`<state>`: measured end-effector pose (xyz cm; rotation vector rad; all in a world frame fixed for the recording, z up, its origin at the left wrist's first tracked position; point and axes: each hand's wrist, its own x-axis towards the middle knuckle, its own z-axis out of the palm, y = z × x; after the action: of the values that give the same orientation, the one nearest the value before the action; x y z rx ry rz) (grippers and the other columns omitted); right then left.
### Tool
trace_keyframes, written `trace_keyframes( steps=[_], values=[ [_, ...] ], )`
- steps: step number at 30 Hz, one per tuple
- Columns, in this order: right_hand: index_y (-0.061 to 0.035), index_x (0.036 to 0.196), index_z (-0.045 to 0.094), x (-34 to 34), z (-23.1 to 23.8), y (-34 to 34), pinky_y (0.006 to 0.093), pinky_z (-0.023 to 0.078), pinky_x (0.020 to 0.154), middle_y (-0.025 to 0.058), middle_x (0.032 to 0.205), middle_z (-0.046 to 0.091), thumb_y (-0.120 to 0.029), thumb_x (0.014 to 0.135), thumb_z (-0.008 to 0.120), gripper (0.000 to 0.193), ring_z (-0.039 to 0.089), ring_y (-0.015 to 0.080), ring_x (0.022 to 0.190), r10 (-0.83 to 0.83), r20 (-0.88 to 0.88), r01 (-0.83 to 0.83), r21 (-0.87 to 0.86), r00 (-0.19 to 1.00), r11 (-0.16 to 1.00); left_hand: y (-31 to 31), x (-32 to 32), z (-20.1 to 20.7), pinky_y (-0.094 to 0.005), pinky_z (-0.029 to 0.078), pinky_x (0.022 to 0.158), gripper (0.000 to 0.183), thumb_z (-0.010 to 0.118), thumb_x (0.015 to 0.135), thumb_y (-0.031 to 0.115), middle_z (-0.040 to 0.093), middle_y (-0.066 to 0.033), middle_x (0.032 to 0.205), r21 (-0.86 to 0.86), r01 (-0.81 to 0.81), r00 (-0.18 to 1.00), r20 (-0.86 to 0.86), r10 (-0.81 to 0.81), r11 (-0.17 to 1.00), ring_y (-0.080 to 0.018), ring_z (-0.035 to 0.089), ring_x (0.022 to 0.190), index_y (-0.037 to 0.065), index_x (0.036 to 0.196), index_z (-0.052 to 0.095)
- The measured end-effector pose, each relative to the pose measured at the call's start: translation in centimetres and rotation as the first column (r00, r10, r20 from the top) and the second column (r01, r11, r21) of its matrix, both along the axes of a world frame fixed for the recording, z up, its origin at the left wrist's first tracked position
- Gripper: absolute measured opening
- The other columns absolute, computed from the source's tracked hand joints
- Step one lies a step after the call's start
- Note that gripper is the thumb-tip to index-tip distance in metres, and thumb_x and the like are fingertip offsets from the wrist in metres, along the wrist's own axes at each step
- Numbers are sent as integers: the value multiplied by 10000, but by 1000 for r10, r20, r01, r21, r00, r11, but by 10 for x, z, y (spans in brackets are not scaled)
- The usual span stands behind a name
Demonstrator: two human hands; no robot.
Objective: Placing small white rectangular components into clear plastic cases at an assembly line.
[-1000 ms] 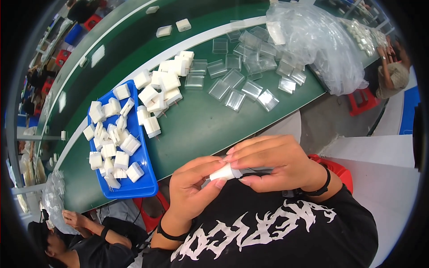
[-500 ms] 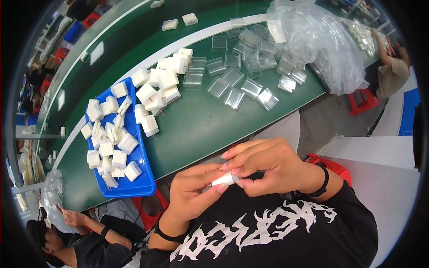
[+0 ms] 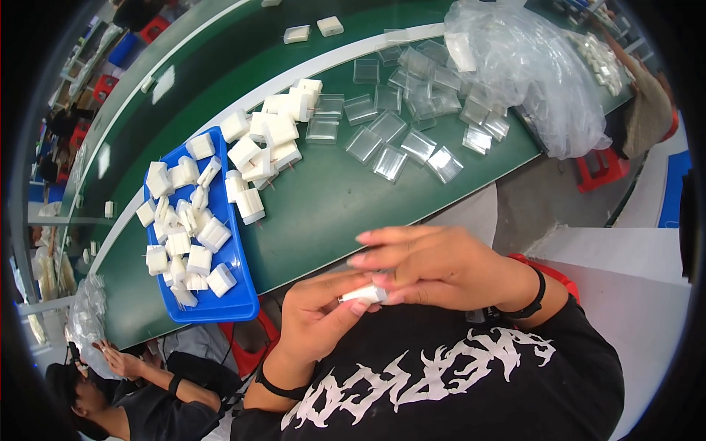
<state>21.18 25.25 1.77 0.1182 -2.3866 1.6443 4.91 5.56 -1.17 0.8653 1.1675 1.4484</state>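
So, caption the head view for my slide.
Both hands hold a white block near a blue tray and scattered clear plastic pieces.

The green table [image 3: 331, 228] bears a blue tray [image 3: 234, 303] at left, white blocks [image 3: 280, 130] beside it, clear plastic pieces [image 3: 390, 162] farther right, and a clear bag [image 3: 526, 70] at far right.

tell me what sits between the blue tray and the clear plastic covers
In the head view, a loose heap of white rectangular blocks lies between the blue tray and the clear plastic covers.
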Motion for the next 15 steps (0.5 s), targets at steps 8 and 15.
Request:
trace_keyframes(
  steps=[8, 15],
  values=[
    [-82, 1245, 662, -18, -23, -9, 354, 533, 814, 110, 1197, 678, -256, 686, 926, 642, 655, 291, 1008, -436, -351, 517, 183, 828, 836, 32, 3, 14, -503, 503, 1087, 453, 433, 1107, 338, 561, -304, 1374, -18, -136, 814, 567, 122, 991, -424, 597, 1272, -53, 1333, 434],
    [-78, 1211, 664, -15, -23, -7, 306, 512, 660, 68, 977, 660, -209, 673, 936, 617, 622, 207, 835, -390, -228, 425, 134, 892, 895, 29, 8, 10, -449, 520, 1045, 558, 677, 992, 181, 571, -232, 1327, 83, -242, 967, 109, 232, 967, -329, 616, 1223, -58, 1420, 409]
  ],
)
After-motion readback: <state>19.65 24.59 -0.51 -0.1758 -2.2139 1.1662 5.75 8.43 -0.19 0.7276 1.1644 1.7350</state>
